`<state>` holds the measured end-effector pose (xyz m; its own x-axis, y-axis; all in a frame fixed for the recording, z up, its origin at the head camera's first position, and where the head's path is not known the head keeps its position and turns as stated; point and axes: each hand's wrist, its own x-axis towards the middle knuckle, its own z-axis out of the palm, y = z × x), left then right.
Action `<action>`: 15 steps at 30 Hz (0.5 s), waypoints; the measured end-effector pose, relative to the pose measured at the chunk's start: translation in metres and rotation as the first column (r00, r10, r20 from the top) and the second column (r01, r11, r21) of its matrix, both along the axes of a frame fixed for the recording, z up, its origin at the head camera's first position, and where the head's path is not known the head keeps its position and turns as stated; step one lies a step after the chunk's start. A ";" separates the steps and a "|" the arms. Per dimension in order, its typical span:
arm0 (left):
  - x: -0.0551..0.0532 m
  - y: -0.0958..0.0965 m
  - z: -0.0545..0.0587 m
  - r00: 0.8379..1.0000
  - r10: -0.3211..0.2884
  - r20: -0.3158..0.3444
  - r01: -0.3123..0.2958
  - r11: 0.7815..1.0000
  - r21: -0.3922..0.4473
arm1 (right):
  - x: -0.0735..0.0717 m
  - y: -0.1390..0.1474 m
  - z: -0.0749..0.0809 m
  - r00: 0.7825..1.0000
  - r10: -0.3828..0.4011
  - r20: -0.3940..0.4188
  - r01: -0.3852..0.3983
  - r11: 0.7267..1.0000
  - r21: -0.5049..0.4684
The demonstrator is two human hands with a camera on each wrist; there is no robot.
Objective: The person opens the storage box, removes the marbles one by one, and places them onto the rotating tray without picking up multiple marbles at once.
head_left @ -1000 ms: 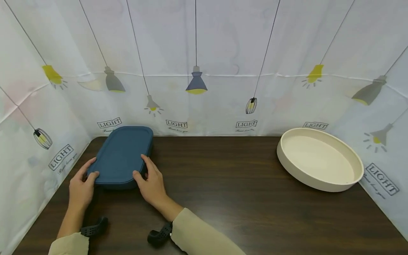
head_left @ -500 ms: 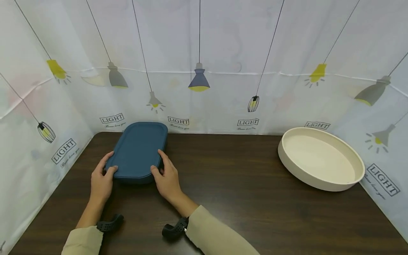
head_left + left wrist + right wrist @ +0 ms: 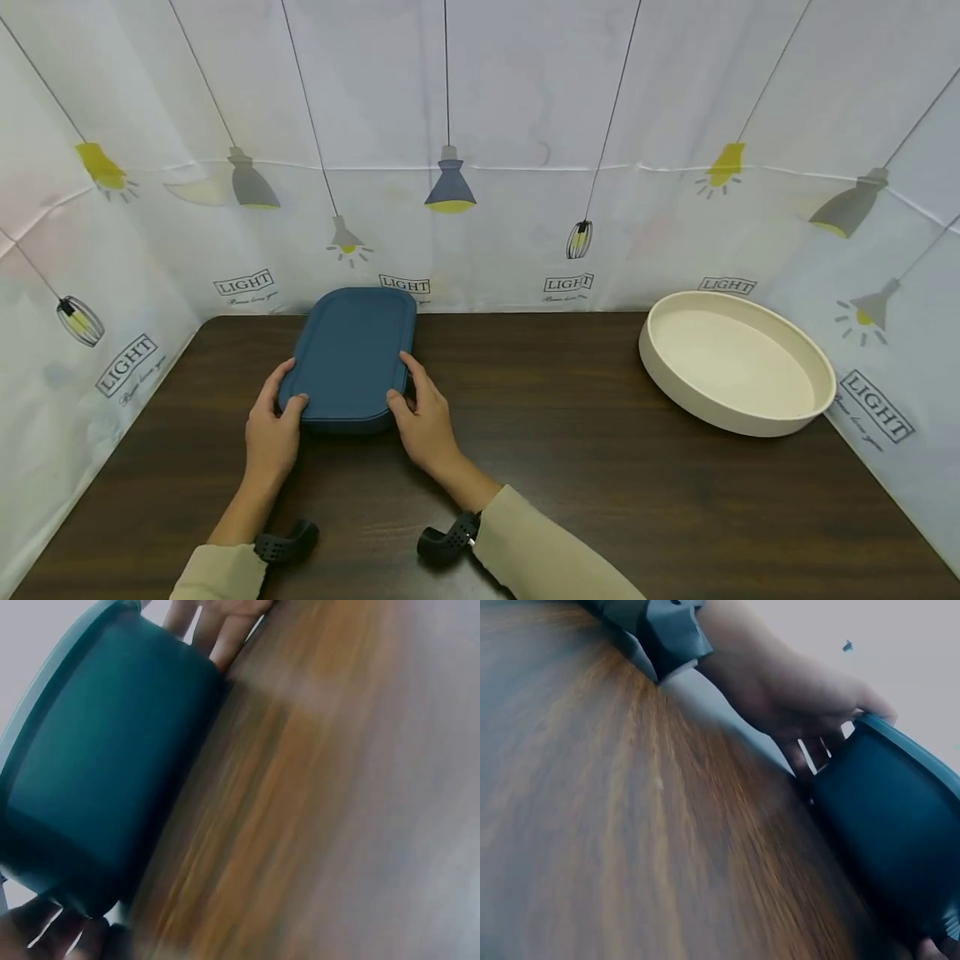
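A blue lunch box [image 3: 352, 354] with rounded corners and a flat lid is at the back left of the table. My left hand [image 3: 272, 437] grips its near left corner, the thumb at the lid's edge and the fingers along the side. On the opposite side my right hand [image 3: 426, 423] holds it the same way. In the left wrist view the box's near wall [image 3: 112, 735] stands close over the wood, between both hands' fingers. The right wrist view shows my right thumb on the rim and fingers under the wall [image 3: 889, 817].
A round cream tray [image 3: 738, 358] with a raised rim stands at the back right of the dark wooden table [image 3: 570, 450]. Behind it hangs a white curtain [image 3: 510, 83] printed with lamps, which also runs along the sides. Black straps [image 3: 288, 543] sit on both wrists.
Both hands have moved the lunch box to the right along the back of the table, keeping their grip. The head view has shifted slightly, while the cream tray stays in its place.
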<state>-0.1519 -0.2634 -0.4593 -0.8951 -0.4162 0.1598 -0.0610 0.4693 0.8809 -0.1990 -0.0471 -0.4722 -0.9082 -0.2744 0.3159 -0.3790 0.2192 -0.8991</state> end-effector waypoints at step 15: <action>-0.010 0.046 -0.004 0.995 -0.098 -0.002 0.097 0.994 0.054 | -0.004 0.051 0.001 0.999 -0.052 -0.005 0.053 0.998 0.047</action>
<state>-0.1614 -0.2173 -0.4632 -0.9320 -0.3350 0.1383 -0.0183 0.4246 0.9052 -0.2030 0.0034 -0.4716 -0.9205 -0.2410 0.3075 -0.3694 0.2809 -0.8858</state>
